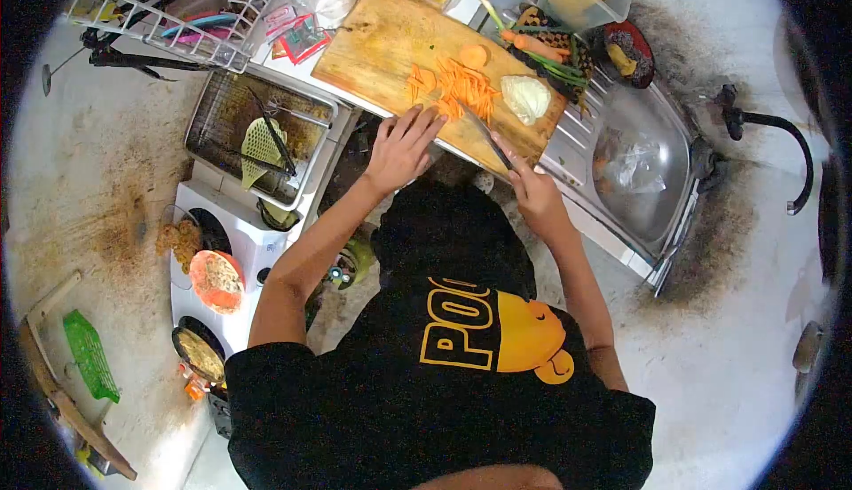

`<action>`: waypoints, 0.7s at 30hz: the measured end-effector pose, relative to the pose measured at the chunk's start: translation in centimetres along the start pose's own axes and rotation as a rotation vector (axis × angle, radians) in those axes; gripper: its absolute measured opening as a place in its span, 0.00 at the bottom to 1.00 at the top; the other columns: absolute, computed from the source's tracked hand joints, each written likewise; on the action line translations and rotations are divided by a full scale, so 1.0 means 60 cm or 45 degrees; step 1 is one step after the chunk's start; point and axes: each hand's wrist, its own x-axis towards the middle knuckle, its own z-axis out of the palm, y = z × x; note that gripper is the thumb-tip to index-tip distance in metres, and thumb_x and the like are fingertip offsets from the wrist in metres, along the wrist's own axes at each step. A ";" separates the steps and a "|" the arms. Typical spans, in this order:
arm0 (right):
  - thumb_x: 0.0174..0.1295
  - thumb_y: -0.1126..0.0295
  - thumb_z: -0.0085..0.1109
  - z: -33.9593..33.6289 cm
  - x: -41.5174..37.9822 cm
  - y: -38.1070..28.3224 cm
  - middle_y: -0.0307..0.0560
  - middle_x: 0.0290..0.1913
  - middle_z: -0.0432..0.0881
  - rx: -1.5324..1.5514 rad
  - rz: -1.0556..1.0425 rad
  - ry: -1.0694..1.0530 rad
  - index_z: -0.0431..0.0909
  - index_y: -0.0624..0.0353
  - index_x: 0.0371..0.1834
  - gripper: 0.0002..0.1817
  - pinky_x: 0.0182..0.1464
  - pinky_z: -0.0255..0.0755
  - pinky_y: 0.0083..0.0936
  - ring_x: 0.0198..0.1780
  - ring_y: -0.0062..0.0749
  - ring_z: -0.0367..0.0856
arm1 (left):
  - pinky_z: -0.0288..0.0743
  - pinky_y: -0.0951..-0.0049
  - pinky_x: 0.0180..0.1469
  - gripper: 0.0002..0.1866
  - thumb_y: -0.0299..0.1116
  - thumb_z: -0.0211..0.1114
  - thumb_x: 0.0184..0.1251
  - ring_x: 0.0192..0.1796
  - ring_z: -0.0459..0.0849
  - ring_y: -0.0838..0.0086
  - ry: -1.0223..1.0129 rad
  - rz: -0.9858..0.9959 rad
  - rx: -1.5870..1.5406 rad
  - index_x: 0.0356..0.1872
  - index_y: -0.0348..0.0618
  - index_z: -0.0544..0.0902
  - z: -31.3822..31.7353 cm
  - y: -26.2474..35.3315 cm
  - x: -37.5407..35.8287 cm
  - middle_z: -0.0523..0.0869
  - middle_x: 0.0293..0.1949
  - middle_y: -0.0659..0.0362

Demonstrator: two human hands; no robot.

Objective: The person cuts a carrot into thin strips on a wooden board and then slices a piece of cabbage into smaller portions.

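Shredded carrot (466,86) lies in a loose pile on the wooden cutting board (377,42). My right hand (535,190) is wrapped round the handle of a knife (487,137), whose blade points up and left to the pile's lower edge. At the board's front edge, my left hand (405,148) lies palm down with fingers stretched out, just below the carrot, holding nothing. A carrot piece (474,56) sits above the pile, and a pale cabbage piece (525,99) is to its right.
A steel sink (643,166) is at the right, beside a basket of vegetables (568,64). At the left are a metal fryer basin (302,117), a white stove (253,246) with a red bowl (218,282), and a white dish rack (235,42).
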 end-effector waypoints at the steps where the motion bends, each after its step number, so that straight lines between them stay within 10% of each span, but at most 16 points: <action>1: 0.72 0.72 0.47 0.006 -0.001 0.006 0.70 0.46 0.81 0.007 0.005 0.010 0.59 0.32 0.77 0.31 0.47 0.73 0.47 0.45 0.65 0.81 | 0.61 0.56 0.65 0.42 0.34 0.69 0.51 0.70 0.68 0.65 0.006 -0.002 0.006 0.73 0.52 0.66 -0.001 0.003 0.002 0.69 0.70 0.60; 6: 0.72 0.74 0.46 0.052 0.001 0.046 0.66 0.59 0.77 0.036 -0.152 0.148 0.58 0.37 0.77 0.31 0.57 0.73 0.44 0.57 0.64 0.77 | 0.60 0.54 0.64 0.37 0.37 0.62 0.58 0.69 0.68 0.64 0.093 -0.025 -0.017 0.72 0.52 0.67 -0.023 0.006 0.011 0.69 0.71 0.59; 8: 0.73 0.68 0.47 0.062 0.000 0.046 0.70 0.34 0.81 0.067 -0.194 0.231 0.59 0.34 0.76 0.29 0.44 0.75 0.54 0.38 0.66 0.82 | 0.60 0.53 0.65 0.35 0.37 0.61 0.59 0.70 0.68 0.64 0.139 -0.066 0.001 0.71 0.52 0.68 -0.042 -0.003 0.028 0.69 0.70 0.59; 11: 0.72 0.71 0.45 0.067 0.020 0.011 0.69 0.37 0.83 0.129 -0.599 0.544 0.56 0.36 0.78 0.31 0.48 0.75 0.54 0.40 0.68 0.82 | 0.60 0.50 0.65 0.32 0.38 0.59 0.61 0.70 0.67 0.62 0.142 -0.070 -0.038 0.70 0.50 0.70 -0.054 -0.036 0.053 0.70 0.70 0.57; 21: 0.65 0.78 0.46 0.115 0.072 -0.081 0.73 0.32 0.81 0.037 -0.032 0.282 0.46 0.27 0.80 0.43 0.46 0.74 0.57 0.38 0.70 0.82 | 0.57 0.50 0.71 0.28 0.40 0.58 0.64 0.73 0.66 0.64 -0.048 0.242 -0.023 0.67 0.47 0.72 -0.058 -0.110 0.081 0.72 0.68 0.56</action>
